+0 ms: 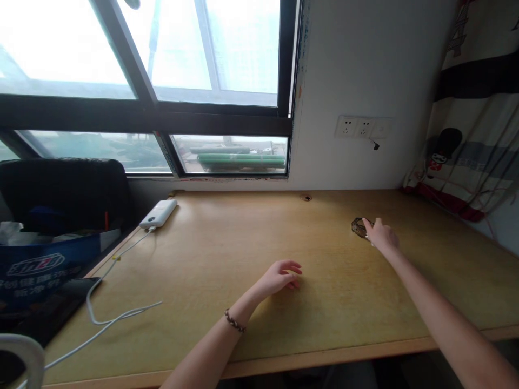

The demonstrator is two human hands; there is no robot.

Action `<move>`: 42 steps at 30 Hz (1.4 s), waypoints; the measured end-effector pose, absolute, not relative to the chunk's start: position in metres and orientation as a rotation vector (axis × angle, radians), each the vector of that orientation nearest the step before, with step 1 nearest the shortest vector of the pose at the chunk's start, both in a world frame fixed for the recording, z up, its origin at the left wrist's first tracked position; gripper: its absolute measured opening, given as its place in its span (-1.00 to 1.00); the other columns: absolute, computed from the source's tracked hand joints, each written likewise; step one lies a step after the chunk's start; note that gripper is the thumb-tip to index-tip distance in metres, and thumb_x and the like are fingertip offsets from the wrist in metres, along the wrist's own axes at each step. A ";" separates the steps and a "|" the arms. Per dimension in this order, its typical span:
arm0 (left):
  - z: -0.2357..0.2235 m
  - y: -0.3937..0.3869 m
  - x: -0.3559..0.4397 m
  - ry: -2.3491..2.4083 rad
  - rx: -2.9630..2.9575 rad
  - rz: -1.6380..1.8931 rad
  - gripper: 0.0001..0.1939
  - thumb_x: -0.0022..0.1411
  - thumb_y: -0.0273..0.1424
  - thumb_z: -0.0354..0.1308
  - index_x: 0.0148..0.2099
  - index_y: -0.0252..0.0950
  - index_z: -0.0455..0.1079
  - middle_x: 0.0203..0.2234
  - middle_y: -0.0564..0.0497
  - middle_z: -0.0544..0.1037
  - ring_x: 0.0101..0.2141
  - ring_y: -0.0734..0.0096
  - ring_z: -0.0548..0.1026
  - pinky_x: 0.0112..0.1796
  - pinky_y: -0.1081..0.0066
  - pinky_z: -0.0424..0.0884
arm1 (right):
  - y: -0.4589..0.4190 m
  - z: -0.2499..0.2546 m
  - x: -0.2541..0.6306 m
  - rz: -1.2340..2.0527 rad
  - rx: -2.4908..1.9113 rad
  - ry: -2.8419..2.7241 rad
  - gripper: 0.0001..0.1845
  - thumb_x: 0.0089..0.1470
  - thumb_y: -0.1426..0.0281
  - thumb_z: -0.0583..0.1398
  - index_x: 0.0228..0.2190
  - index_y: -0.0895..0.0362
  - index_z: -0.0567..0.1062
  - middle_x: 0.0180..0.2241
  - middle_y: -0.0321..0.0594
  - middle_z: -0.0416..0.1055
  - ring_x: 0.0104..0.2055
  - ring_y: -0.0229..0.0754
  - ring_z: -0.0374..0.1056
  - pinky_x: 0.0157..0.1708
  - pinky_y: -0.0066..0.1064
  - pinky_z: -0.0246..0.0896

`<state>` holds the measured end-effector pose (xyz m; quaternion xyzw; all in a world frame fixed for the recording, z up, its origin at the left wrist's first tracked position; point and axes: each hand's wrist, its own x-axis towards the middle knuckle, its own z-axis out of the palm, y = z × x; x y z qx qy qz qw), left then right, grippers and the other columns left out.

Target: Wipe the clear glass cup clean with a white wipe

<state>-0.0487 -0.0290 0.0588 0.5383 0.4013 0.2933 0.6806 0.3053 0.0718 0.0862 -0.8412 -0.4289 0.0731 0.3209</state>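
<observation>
My right hand (383, 236) is at the right side of the wooden desk (227, 237), its fingers closed at the edge of a small dark coil (358, 227). The coil looks like thin brownish strands wound in a loop; its exact kind is too small to tell. Something pale shows just under the fingers. My left hand (283, 274) is near the middle of the desk, holding nothing, with its fingers apart and loosely bent. A braided bracelet (234, 321) circles the left wrist.
At the desk's left edge lies a white power bank (159, 214) with a white cable (92, 310) trailing toward the front. Behind it stand a black chair (65, 186) and a blue bag (44, 270). A patterned curtain (470, 135) hangs at the right, beside wall sockets (357, 127).
</observation>
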 end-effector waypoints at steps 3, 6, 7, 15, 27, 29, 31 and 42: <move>0.059 -0.027 -0.048 0.897 1.213 0.746 -0.66 -0.05 -0.35 0.17 -0.18 -0.38 0.35 -0.24 -0.20 0.46 -0.48 0.43 0.47 -0.43 0.40 0.38 | 0.043 0.093 0.233 0.695 -1.695 -1.227 -0.47 -0.13 0.06 0.13 -0.18 0.16 0.37 -0.34 -0.04 0.44 -0.31 -0.04 0.37 -0.34 -0.26 0.23; 0.061 -0.024 -0.049 0.885 1.214 0.884 -0.61 -0.06 -0.29 0.20 -0.17 -0.39 0.34 -0.31 -0.17 0.48 -0.46 0.41 0.46 -0.41 0.39 0.37 | 0.011 0.087 0.149 1.266 -1.169 -1.115 -0.52 -0.16 0.18 0.20 -0.17 0.11 0.32 -0.33 -0.18 0.45 -0.39 -0.17 0.38 -0.40 -0.37 0.25; 0.062 -0.023 -0.050 0.884 1.206 0.935 -0.59 -0.07 -0.28 0.21 -0.16 -0.38 0.33 -0.31 -0.16 0.48 -0.44 0.40 0.46 -0.40 0.40 0.37 | 0.003 0.083 0.125 1.369 -1.055 -1.041 -0.55 -0.17 0.23 0.22 -0.20 0.11 0.33 -0.33 -0.20 0.45 -0.36 -0.18 0.38 -0.37 -0.38 0.26; 0.059 -0.013 -0.066 1.085 1.091 1.181 -0.75 -0.10 -0.36 0.20 -0.34 -0.40 0.37 -0.54 0.02 0.44 -0.51 0.49 0.38 -0.50 0.53 0.26 | -0.008 0.059 0.067 1.483 -0.849 -0.952 -0.70 -0.14 0.27 0.19 -0.30 0.12 0.46 -0.23 -0.20 0.46 -0.17 -0.15 0.33 -0.16 -0.35 0.19; 0.060 -0.010 -0.068 1.140 1.183 1.351 -0.67 -0.07 -0.39 0.18 -0.18 -0.32 0.32 -0.36 -0.04 0.48 -0.34 0.36 0.42 -0.35 0.45 0.33 | -0.001 0.062 0.096 1.627 -0.972 -0.697 -0.68 -0.10 0.16 0.12 -0.33 0.08 0.42 -0.28 -0.21 0.44 -0.35 -0.19 0.37 -0.47 -0.42 0.29; 0.059 -0.011 -0.069 1.175 1.226 1.359 -0.71 -0.05 -0.38 0.17 -0.21 -0.31 0.34 -0.37 -0.03 0.48 -0.35 0.36 0.42 -0.35 0.45 0.32 | -0.004 0.064 0.092 1.595 -0.986 -0.756 -0.60 -0.15 0.19 0.19 -0.22 0.03 0.37 -0.25 -0.24 0.41 -0.33 -0.20 0.36 -0.46 -0.44 0.29; 0.059 -0.011 -0.069 1.192 1.258 1.352 -0.75 -0.05 -0.37 0.16 -0.24 -0.32 0.36 -0.41 -0.01 0.48 -0.38 0.37 0.41 -0.37 0.46 0.32 | -0.008 0.064 0.089 1.536 -1.010 -0.834 -0.49 -0.22 0.27 0.26 -0.15 0.02 0.31 -0.25 -0.26 0.39 -0.30 -0.20 0.35 -0.44 -0.46 0.29; 0.059 -0.010 -0.071 1.118 1.182 1.387 -0.67 -0.07 -0.39 0.20 -0.19 -0.32 0.32 -0.39 -0.04 0.49 -0.36 0.38 0.43 -0.34 0.44 0.33 | -0.003 0.057 0.092 1.492 -1.108 -0.776 -0.66 -0.17 0.23 0.23 -0.31 0.07 0.33 -0.39 -0.30 0.42 -0.42 -0.25 0.35 -0.44 -0.44 0.29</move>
